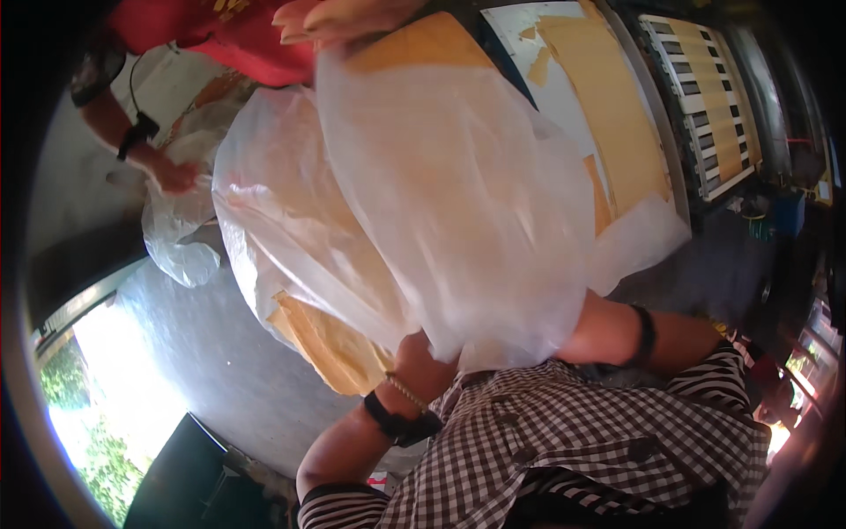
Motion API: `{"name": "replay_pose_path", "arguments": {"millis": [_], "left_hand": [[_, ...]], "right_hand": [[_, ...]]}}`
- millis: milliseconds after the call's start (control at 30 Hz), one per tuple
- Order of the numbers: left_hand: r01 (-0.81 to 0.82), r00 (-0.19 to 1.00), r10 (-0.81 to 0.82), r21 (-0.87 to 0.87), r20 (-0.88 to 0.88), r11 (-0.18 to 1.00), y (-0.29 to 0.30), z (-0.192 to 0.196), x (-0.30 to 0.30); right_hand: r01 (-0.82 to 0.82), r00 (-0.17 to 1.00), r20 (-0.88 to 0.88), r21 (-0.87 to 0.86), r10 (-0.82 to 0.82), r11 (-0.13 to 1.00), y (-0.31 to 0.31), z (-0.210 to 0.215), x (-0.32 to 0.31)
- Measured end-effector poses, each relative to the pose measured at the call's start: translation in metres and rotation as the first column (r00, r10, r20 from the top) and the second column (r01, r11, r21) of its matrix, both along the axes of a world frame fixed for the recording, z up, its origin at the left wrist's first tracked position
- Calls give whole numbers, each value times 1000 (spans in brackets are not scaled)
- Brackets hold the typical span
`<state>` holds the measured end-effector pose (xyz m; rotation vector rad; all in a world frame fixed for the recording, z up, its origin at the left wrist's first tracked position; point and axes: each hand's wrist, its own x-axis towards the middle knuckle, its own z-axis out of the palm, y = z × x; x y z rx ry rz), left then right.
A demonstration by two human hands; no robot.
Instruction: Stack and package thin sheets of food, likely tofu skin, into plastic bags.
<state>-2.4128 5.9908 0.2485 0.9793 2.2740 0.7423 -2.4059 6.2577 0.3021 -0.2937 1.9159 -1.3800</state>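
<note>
A large translucent white plastic bag [458, 203] spreads across the middle in front of me. My left hand [421, 363] is closed on its near edge. My right forearm reaches in at the right, and my right hand [577, 331] is under or behind the plastic, so its fingers are hidden. A tan sheet [432, 44] shows above the bag's far edge. Another tan, rough-edged sheet [330, 344] sticks out at the near left, beside my left hand. More crumpled clear plastic [278, 194] lies to the left of the bag.
Across from me a co-worker in red [211, 35] has one hand [348, 18] by the far tan sheet and another hand [176, 172] on the plastic at left. Tan sheets [608, 106] lie on a white board at right. Slatted white racks [705, 106] stand beyond.
</note>
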Motion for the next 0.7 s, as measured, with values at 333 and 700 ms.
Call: {"name": "replay_pose_path", "arguments": {"millis": [333, 700], "left_hand": [[229, 577, -336, 247, 745, 942, 8, -38, -81], [-32, 753, -216, -362, -622, 932, -25, -155, -250]], "right_hand": [[37, 581, -672, 586, 459, 810, -45, -41, -132], [821, 556, -487, 195, -674, 536, 119, -9, -18]]}}
